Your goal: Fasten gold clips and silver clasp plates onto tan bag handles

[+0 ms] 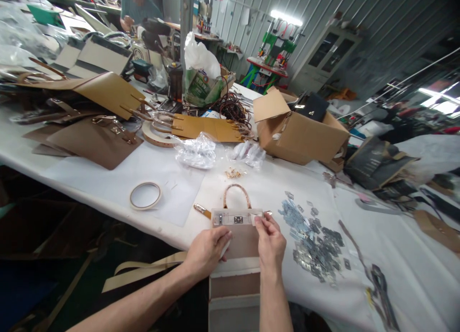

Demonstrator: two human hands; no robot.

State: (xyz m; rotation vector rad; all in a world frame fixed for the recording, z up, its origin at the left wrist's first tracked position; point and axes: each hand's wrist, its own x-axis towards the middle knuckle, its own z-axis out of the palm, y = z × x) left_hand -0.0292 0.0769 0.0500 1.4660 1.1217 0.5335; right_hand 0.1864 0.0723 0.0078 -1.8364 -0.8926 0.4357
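Observation:
A grey-beige handbag piece (pixel 243 241) lies before me at the table's front edge, its lower folds hanging toward me. A curved brown handle (pixel 236 187) stands out from its top. Along its upper strip sit small metal plates (pixel 238 220). My left hand (pixel 208 250) rests on the piece's left side, fingers curled; a pale edge shows beneath them, but what it is stays unclear. With thumb and fingertips, my right hand (pixel 272 237) pinches a small whitish patch (pixel 254 220) at the upper right corner. A strap with a metal end (pixel 201 210) pokes out at the left.
A tape roll (pixel 145 196) lies left, a pile of metal plates (pixel 318 246) right. Gold-coloured fittings (pixel 233 173) and plastic bags (pixel 197 152) are beyond. Farther back stand a cardboard box (pixel 302 135) and stacked brown bag panels (pixel 97 138). A person (pixel 138 11) is at the back left.

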